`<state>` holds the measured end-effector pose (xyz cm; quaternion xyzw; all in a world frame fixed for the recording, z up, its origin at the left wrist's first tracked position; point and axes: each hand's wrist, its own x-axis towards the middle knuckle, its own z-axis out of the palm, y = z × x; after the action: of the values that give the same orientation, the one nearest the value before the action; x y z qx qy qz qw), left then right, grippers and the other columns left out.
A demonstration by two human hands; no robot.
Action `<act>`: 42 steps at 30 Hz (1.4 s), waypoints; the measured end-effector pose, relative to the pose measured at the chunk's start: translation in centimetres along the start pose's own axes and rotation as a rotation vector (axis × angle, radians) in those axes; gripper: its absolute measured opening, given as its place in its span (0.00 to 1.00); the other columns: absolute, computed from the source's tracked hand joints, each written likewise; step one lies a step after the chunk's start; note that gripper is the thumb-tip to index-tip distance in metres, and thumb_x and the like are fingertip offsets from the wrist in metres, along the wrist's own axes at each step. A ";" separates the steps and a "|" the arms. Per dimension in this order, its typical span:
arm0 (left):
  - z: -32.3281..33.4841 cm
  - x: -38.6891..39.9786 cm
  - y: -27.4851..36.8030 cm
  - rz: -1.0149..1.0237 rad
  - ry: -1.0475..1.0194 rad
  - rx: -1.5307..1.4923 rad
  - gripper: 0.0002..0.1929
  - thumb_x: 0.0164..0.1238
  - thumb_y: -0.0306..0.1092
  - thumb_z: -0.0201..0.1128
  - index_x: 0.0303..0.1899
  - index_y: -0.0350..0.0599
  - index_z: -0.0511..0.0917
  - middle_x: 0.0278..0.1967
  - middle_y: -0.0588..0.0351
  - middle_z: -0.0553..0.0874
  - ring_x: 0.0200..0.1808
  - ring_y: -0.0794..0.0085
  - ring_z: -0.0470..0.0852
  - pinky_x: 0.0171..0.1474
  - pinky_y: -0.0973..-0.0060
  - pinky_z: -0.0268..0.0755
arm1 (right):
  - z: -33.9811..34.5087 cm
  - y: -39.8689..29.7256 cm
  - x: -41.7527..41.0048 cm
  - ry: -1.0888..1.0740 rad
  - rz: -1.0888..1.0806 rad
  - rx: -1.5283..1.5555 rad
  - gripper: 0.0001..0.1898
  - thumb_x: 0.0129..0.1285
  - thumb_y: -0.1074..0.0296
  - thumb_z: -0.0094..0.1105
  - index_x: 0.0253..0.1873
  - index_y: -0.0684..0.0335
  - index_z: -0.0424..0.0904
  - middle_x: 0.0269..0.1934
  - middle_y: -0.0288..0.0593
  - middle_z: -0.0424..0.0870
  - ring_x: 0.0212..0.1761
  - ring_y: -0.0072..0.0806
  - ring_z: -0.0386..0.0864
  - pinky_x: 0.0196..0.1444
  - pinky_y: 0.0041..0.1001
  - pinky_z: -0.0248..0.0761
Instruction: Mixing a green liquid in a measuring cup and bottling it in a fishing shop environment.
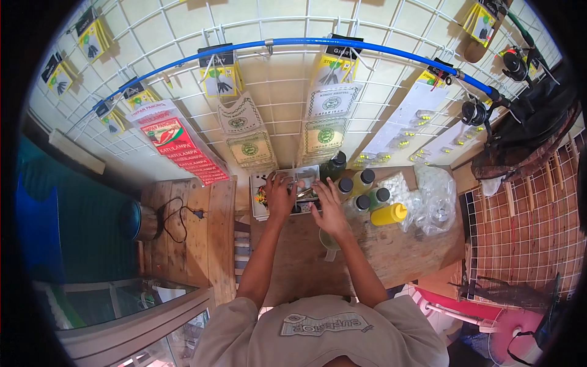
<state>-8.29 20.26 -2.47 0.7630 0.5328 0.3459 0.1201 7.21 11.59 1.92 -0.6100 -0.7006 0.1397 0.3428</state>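
Observation:
A white compartment tray (260, 217) lies at the back of the wooden table, with small fishing-tackle pieces in it. My left hand (280, 196) rests over its left and middle part, palm down, fingers spread; I see nothing held, and it hides some compartments. Multicoloured small pieces (261, 195) show left of that hand. At the tray's right edge is my right hand (331, 210), fingers apart and nothing visible in them. Beneath my right wrist stands a translucent cup with a handle (327, 239), partly covered by the forearm.
Right of my hands stand several dark-capped bottles (361, 202), a yellow squeeze bottle (388, 214) and clear plastic bags (433, 199). Bait packets (325, 135) hang from a white wire grid, crossed by a blue fishing rod (302, 41). A cord with a plug (198, 214) lies left.

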 end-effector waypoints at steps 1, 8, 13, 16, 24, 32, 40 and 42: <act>0.0 -0.1 0.2 0.000 0.019 -0.024 0.11 0.59 0.33 0.69 0.43 0.42 0.83 0.51 0.51 0.82 0.63 0.46 0.70 0.65 0.53 0.63 | 0.0 0.0 0.1 -0.002 0.008 0.001 0.27 0.63 0.69 0.59 0.67 0.62 0.67 0.70 0.50 0.65 0.77 0.54 0.52 0.75 0.46 0.52; -0.8 -3.2 1.6 -0.011 0.049 -0.196 0.08 0.58 0.29 0.69 0.40 0.42 0.84 0.47 0.53 0.83 0.59 0.50 0.73 0.63 0.57 0.65 | -0.6 -1.1 0.7 0.048 -0.001 0.164 0.23 0.63 0.72 0.61 0.63 0.64 0.71 0.61 0.53 0.74 0.68 0.52 0.66 0.69 0.42 0.60; -1.7 -5.0 2.9 0.062 0.018 -0.187 0.11 0.57 0.29 0.70 0.42 0.44 0.84 0.48 0.55 0.83 0.60 0.52 0.74 0.62 0.58 0.67 | -1.7 -1.9 0.2 0.143 -0.043 0.247 0.17 0.61 0.74 0.63 0.55 0.66 0.78 0.53 0.51 0.79 0.58 0.48 0.74 0.62 0.39 0.67; -1.6 -6.0 3.1 0.099 -0.006 -0.175 0.13 0.56 0.29 0.71 0.44 0.45 0.85 0.50 0.55 0.82 0.60 0.53 0.74 0.62 0.60 0.68 | -2.6 -1.7 -0.6 0.119 -0.094 0.226 0.10 0.59 0.75 0.64 0.46 0.67 0.81 0.46 0.48 0.83 0.53 0.44 0.77 0.56 0.37 0.70; -2.3 -8.4 6.6 0.116 -0.137 -0.241 0.24 0.60 0.36 0.69 0.59 0.47 0.78 0.59 0.50 0.78 0.62 0.51 0.72 0.64 0.58 0.66 | -6.5 -1.5 -4.1 0.315 0.026 0.294 0.06 0.60 0.75 0.66 0.41 0.66 0.81 0.37 0.45 0.85 0.40 0.40 0.82 0.44 0.33 0.74; -0.7 -14.2 8.5 -0.024 -0.298 -0.266 0.43 0.61 0.47 0.69 0.70 0.31 0.57 0.67 0.34 0.68 0.71 0.42 0.62 0.72 0.54 0.56 | -10.0 1.6 -9.0 0.545 0.149 0.508 0.06 0.65 0.75 0.63 0.45 0.66 0.79 0.40 0.39 0.85 0.41 0.23 0.80 0.42 0.23 0.71; -0.1 -17.7 11.5 -0.276 -0.296 -0.230 0.39 0.61 0.40 0.69 0.68 0.32 0.59 0.60 0.32 0.75 0.61 0.38 0.73 0.65 0.52 0.65 | -11.6 4.4 -12.9 0.483 0.062 0.543 0.05 0.64 0.77 0.60 0.42 0.66 0.74 0.37 0.41 0.83 0.40 0.26 0.81 0.42 0.24 0.71; -0.1 -18.2 11.7 -0.341 -0.304 -0.201 0.37 0.61 0.39 0.68 0.68 0.34 0.60 0.58 0.33 0.77 0.59 0.38 0.74 0.63 0.52 0.66 | -12.0 5.1 -13.4 0.438 0.077 0.563 0.06 0.62 0.77 0.61 0.41 0.66 0.73 0.36 0.42 0.83 0.41 0.27 0.81 0.42 0.25 0.72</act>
<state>-3.29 -0.77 -3.20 0.6894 0.5927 0.2531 0.3307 19.14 -2.75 3.33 -0.5332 -0.5211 0.2060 0.6339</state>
